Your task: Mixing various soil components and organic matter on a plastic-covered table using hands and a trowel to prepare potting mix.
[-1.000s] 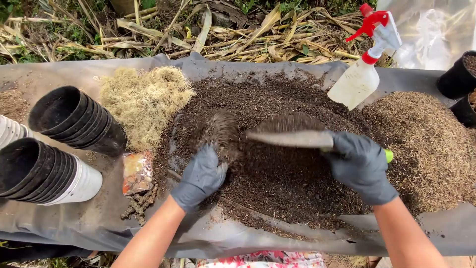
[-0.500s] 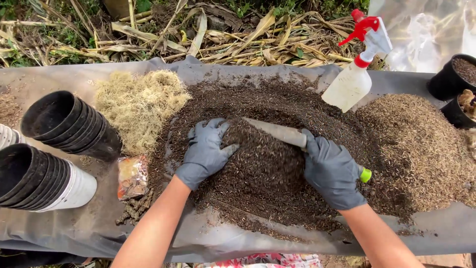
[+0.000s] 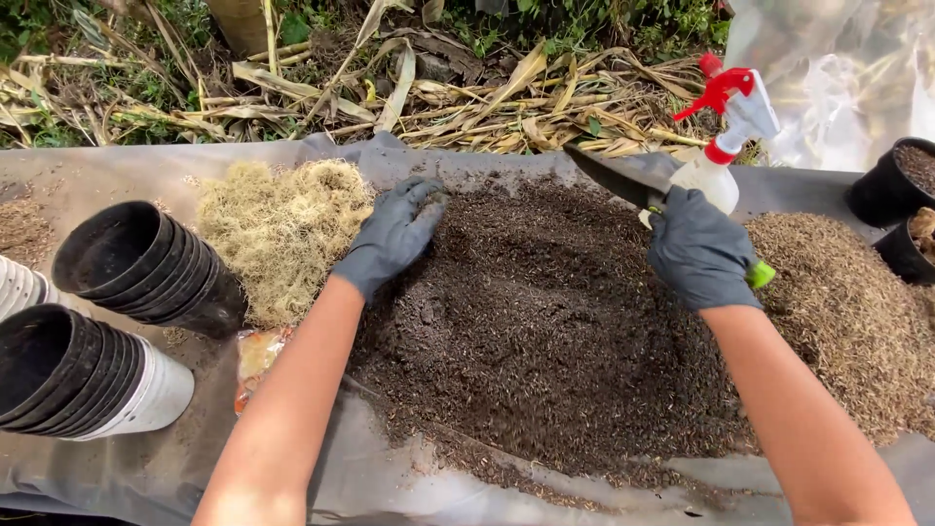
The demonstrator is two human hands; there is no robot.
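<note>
A wide heap of dark soil mix covers the middle of a grey sheet. My left hand, in a dark glove, rests on the heap's far left edge next to a clump of pale yellow moss. My right hand, also gloved, grips a hand trowel with a green handle end; its dark blade points up and left over the heap's far edge.
Two stacks of black plastic pots lie on their sides at the left. A white spray bottle with a red trigger lies behind my right hand. Brown husk material is piled at right, filled black pots beyond it. Dry stalks lie behind.
Both hands have moved away from me to the far edge of the soil heap. The trowel blade has swung from lying flat across the soil to pointing up and left.
</note>
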